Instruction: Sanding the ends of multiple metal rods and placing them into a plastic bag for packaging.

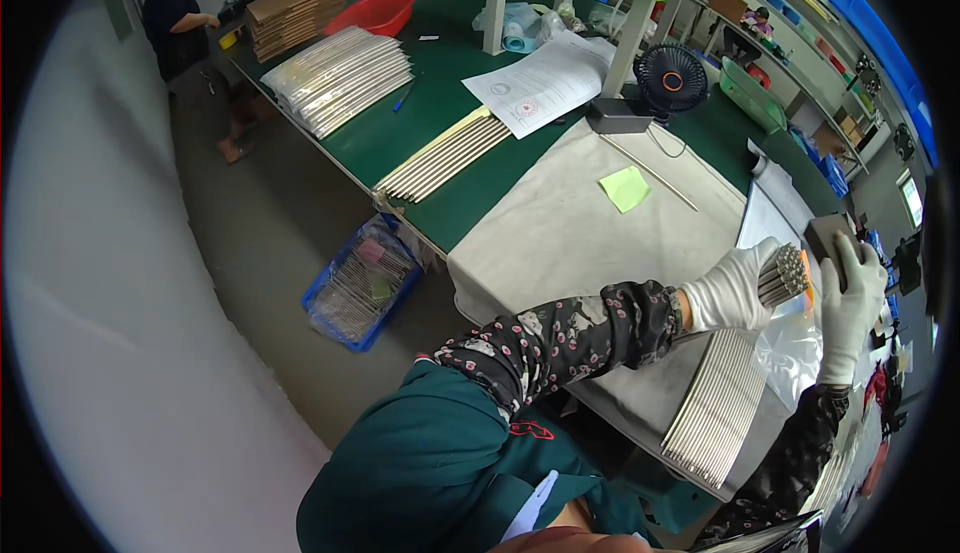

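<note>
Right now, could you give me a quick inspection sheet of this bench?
Surface: grey cloth pad over a green bench top.
Job's things: bundle of thin metal rods; small dark block.
Clutter: flat row of metal rods; yellow-green sticky note; white printed sheets.
Hands: white-gloved left hand grips the bundle; white-gloved right hand holds the block.
Cables: thin lead by the small black desk fan.
Surroundings: blue floor crate; a person standing far off.

- A long green desk (440, 123) stretches up and left of the fingers, partly covered by a grey cloth (560, 233).
- Grey concrete floor (260, 243) lies far left, bearing a blue crate (358, 283).
- Shelving (800, 43) lines the wall above the fingers.
</note>
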`<state>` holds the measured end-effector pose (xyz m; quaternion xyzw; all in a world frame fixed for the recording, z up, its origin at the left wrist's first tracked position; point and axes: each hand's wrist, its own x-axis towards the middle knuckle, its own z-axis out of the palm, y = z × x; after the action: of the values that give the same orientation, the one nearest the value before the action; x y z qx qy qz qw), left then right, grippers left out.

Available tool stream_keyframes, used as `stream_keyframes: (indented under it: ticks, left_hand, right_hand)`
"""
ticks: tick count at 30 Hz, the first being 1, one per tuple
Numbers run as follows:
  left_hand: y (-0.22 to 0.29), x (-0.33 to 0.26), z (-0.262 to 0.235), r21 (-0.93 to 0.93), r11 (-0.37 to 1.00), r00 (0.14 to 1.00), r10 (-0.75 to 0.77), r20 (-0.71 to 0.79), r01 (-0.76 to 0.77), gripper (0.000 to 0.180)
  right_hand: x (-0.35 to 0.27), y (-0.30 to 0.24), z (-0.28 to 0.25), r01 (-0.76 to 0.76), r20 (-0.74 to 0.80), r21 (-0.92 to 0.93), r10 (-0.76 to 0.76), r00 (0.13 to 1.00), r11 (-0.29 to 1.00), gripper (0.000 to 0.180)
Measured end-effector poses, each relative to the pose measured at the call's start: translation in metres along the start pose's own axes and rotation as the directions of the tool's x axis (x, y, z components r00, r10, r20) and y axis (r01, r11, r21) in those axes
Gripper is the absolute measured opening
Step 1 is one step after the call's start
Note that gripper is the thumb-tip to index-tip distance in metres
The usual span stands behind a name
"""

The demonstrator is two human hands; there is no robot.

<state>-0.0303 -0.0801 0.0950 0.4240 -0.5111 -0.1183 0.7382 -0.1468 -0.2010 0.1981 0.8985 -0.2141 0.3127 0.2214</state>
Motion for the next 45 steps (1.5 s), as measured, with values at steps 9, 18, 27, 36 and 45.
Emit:
stream_keyframes:
  ticks: [9, 18, 27, 36, 45]
  left_hand:
    - [0.004, 0.006, 0.012, -0.316, 0.949, 0.999, 0.021, 0.05, -0.005, 0.035]
    - [-0.004, -0.002, -0.012, -0.005, 0.989, 0.988, -0.146, 0.048, 0.146, 0.05]
    - [-0.024, 0.003, -0.017, 0.203, 0.976, 0.996, 0.062, 0.066, -0.074, 0.058]
    - [-0.037, 0.009, -0.029, 0.35, 0.935, 0.999, 0.053, 0.01, -0.054, 0.033]
    - [-0.013, 0.0, -0.025, 0.191, 0.951, 0.969, -0.249, 0.005, 0.243, 0.03]
  right_hand:
    - [-0.011, 0.012, -0.004, -0.024, -0.098, 0.421, 0.071, 0.993, 0.907, 0.031]
    - [-0.01, -0.017, -0.013, 0.075, -0.3, 0.437, 0.066, 0.952, 0.896, 0.037]
    - [-0.012, -0.031, -0.009, -0.001, -0.313, 0.376, 0.128, 0.941, 0.926, 0.034]
    - [-0.016, -0.046, 0.0, 0.161, -0.185, 0.692, -0.042, 0.982, 0.704, 0.032]
    - [-0.005, -0.02, -0.002, -0.025, -0.046, 0.356, 0.044, 0.998, 0.934, 0.033]
